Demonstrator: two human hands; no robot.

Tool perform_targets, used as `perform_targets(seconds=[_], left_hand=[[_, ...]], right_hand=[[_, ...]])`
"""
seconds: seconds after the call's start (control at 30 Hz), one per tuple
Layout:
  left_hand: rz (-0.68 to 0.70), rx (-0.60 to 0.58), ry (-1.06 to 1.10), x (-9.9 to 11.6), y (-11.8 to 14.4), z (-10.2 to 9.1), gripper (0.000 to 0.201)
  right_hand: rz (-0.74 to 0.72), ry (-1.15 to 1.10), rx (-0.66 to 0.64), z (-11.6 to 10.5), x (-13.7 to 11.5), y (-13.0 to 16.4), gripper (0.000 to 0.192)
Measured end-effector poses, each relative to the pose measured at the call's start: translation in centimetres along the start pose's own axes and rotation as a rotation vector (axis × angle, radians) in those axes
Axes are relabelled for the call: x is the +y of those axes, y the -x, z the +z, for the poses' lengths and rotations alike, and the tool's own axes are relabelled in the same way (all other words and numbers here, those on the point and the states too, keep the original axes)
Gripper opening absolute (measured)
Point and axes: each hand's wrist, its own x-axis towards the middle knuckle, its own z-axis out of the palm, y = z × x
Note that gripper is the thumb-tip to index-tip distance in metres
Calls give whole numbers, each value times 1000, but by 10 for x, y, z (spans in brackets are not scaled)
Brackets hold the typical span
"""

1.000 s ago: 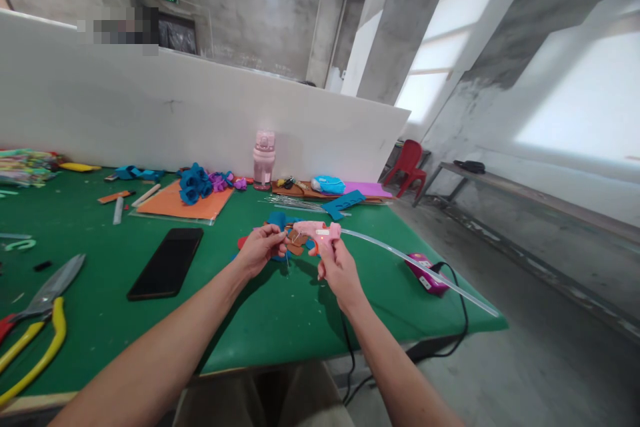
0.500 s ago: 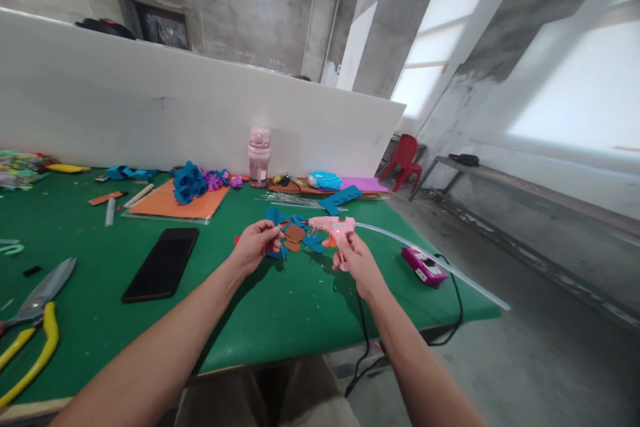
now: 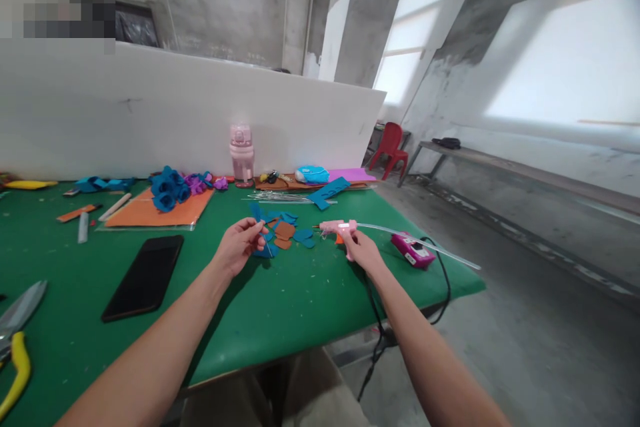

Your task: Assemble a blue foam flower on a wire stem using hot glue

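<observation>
My left hand point(image 3: 241, 245) is closed in a pinch on a thin wire point(image 3: 268, 248); a blue petal-like piece point(image 3: 257, 211) shows just above the fingertips, and whether it is joined to the wire I cannot tell. Wrapped round the grip of a pink hot glue gun point(image 3: 340, 227) is my right hand point(image 3: 361, 251). The gun's nozzle points left, and a long clear glue stick point(image 3: 420, 242) sticks out of its back. Between the hands lie brown cut pieces point(image 3: 285, 231) and blue cut pieces point(image 3: 303, 237) on the green table point(image 3: 280, 320).
A phone point(image 3: 145, 277) and yellow-handled scissors point(image 3: 20, 340) lie to the left. Blue flowers point(image 3: 169, 188) rest on orange sheets point(image 3: 160, 215). Behind stand a pink bottle point(image 3: 243, 159) and a white board point(image 3: 190, 107). A magenta box point(image 3: 413, 251) with a black cord sits near the right edge.
The glue gun has moved right, away from my left hand and the cut pieces. My left hand keeps its pinch on the wire. The whole view has shifted, with the scene sliding left.
</observation>
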Motion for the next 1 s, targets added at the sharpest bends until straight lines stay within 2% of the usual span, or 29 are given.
perform_targets(seconds=[0.1,0.17,0.23,0.27,0.33,0.4,0.5,0.6,0.7,0.77,0.87,1.0], left_hand=[[15,19,-9,4,0,-1,26],[33,50,-40,9,0,-3,27],[66,94,-85,16,1,-4,28],[89,115,-110,21,1,-4,28],[153,144,-168,31,1,-4,26],[234,156,-253,42,-1,-4,24],[329,134,-359,53,-5,-3,23],[353,80,-389,51,-7,-6,23],[335,82,-402,37,-7,-12,22],[293,96,-412,26,-5,-16,22],[228,83,-396,17,-3,-19,22],[161,111,-357,16,-4,-22,24]], right_hand=[[-48,273,16,-11,2,5,43],[-44,403,152,-18,-4,11,38],[-124,405,283,-18,-19,17,33],[-195,347,284,-14,-30,18,32],[-350,213,199,3,-53,18,31],[-414,143,37,30,-77,15,26],[-404,207,-206,72,-103,7,23],[-354,382,-287,97,-115,3,23],[-382,454,-354,102,-114,0,25],[-414,420,-400,102,-108,-2,14],[-462,183,-378,102,-98,-6,1],[-447,-215,-325,104,-89,-13,6]])
